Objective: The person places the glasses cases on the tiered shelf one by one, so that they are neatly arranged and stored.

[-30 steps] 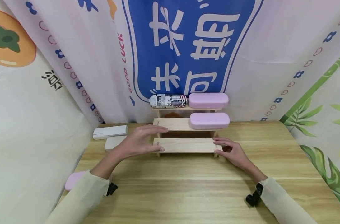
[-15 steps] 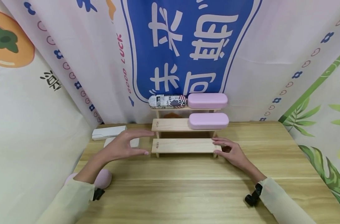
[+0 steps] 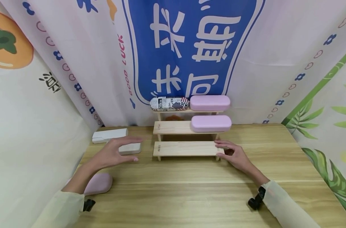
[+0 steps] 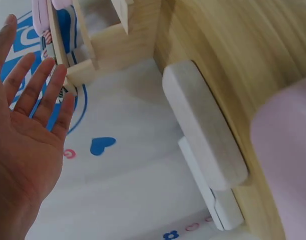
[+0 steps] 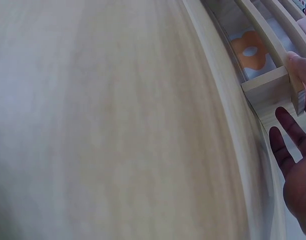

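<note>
A three-tier wooden rack stands at the back of the table. At the right end of its bottom tier, my right hand grips the board, thumb on the front edge and fingers toward the back edge. My left hand is off the rack to the left, its fingers extended and thumb apart, holding nothing. It is nearest to a white glasses case, which it partly covers in the head view. On the rack's top tier are a newspaper-print case and a pink case. Another pink case sits on the middle tier's right half.
A second white case lies behind the first, at the table's back left. Partly hidden by my left forearm is a pink case near the left edge. A printed curtain hangs directly behind the rack.
My left hand has let go of the rack's left end and moved left to near the white cases. The right hand has stayed on the bottom tier.
</note>
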Demonstrator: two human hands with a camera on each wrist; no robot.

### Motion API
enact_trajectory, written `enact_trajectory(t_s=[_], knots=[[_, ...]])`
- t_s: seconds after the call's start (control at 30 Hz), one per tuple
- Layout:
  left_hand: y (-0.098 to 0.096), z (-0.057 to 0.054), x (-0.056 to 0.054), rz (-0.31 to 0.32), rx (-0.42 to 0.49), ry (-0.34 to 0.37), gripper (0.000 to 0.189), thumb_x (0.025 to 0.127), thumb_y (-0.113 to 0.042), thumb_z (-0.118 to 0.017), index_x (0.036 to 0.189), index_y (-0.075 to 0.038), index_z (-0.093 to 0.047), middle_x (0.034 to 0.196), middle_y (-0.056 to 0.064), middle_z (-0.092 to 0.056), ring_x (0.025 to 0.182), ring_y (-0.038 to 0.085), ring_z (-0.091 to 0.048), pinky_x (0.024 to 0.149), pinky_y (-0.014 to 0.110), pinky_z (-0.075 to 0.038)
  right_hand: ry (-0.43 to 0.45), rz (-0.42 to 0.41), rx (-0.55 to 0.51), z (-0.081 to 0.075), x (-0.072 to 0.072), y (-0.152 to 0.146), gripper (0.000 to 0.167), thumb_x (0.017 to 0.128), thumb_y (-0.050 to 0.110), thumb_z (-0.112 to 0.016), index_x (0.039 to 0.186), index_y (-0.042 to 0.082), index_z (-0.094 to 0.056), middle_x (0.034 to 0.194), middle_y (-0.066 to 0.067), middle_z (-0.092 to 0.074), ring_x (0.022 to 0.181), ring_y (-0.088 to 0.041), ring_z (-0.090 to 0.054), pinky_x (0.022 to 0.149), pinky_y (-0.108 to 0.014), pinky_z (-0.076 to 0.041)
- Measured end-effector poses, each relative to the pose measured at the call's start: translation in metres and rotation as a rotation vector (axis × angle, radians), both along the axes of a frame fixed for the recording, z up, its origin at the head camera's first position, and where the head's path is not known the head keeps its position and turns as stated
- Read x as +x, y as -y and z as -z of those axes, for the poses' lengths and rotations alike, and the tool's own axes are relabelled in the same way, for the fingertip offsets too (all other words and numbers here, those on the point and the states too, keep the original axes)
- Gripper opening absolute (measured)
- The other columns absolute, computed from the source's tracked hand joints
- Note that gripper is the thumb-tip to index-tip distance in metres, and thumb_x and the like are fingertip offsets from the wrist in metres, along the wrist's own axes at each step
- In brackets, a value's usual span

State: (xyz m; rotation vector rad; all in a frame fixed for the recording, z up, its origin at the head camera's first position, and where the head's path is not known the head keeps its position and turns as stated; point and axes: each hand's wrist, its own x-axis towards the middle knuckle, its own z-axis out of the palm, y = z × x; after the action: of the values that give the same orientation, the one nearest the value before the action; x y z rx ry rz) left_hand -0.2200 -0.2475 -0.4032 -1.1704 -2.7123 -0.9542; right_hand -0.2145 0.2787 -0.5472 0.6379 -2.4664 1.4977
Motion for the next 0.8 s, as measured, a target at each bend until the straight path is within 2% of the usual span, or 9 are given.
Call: enact_trajectory(t_s=[0.13,0.3,0.37,0.6,0.7,0.8], knots=[[0.007,0.004,0.001,0.002,-0.013,-0.02,0.061,0.083,-0.024,-0.093,0.139,-0.012,-0.071,0.14,0.004,-0.07,0.13,0.031,-0.065,0.106,0.055,-0.052,0.015,0.004,-0.001,0.0,0.001,-0.001,0.04,0.089,0.007,-0.085,0.128,0.011,-0.077,0.145,-0.008,-0.066,0.139,-0.022,-0.058,0.107,-0.012,-0.043],[0.016,0.011,0.003,0.006,-0.02,-0.041,0.063,0.081,-0.025,-0.094,0.138,-0.011,-0.071,0.139,0.004,-0.071,0.13,0.031,-0.065,0.111,0.034,-0.05,0.014,0.016,0.01,0.0,0.001,0.001,0.039,0.09,0.005,-0.084,0.128,0.009,-0.076,0.146,-0.01,-0.066,0.139,-0.02,-0.058,0.106,-0.012,-0.044],[0.021,0.014,0.005,-0.011,-0.028,-0.032,0.063,0.081,-0.025,-0.094,0.138,-0.012,-0.07,0.139,0.004,-0.071,0.13,0.031,-0.065,0.111,0.032,-0.048,0.007,0.018,0.01,-0.001,0.001,0.003,0.039,0.089,0.002,-0.083,0.127,0.005,-0.076,0.145,-0.013,-0.066,0.138,-0.02,-0.058,0.107,-0.011,-0.042],[0.034,0.018,0.011,-0.072,-0.054,0.047,0.066,0.081,-0.034,-0.093,0.139,-0.013,-0.069,0.142,0.002,-0.069,0.133,0.032,-0.062,0.108,0.058,-0.048,0.017,0.009,-0.021,-0.023,0.011,0.012,0.036,0.089,0.001,-0.083,0.124,-0.002,-0.075,0.142,-0.018,-0.067,0.136,-0.022,-0.059,0.108,-0.016,-0.045],[0.039,0.018,0.013,-0.082,-0.057,0.065,0.066,0.08,-0.035,-0.094,0.138,-0.011,-0.07,0.141,0.001,-0.069,0.133,0.032,-0.062,0.108,0.058,-0.049,0.012,0.009,-0.011,-0.031,0.015,0.014,0.036,0.089,0.001,-0.082,0.124,-0.002,-0.075,0.142,-0.019,-0.067,0.135,-0.021,-0.061,0.105,-0.02,-0.049],[0.044,0.02,0.015,-0.093,-0.066,0.075,0.066,0.081,-0.037,-0.093,0.137,-0.011,-0.07,0.141,0.0,-0.07,0.133,0.031,-0.062,0.108,0.051,-0.05,0.02,0.014,-0.013,-0.031,0.017,0.014,0.036,0.089,0.001,-0.082,0.124,-0.002,-0.075,0.142,-0.019,-0.067,0.134,-0.017,-0.061,0.104,-0.021,-0.051]])
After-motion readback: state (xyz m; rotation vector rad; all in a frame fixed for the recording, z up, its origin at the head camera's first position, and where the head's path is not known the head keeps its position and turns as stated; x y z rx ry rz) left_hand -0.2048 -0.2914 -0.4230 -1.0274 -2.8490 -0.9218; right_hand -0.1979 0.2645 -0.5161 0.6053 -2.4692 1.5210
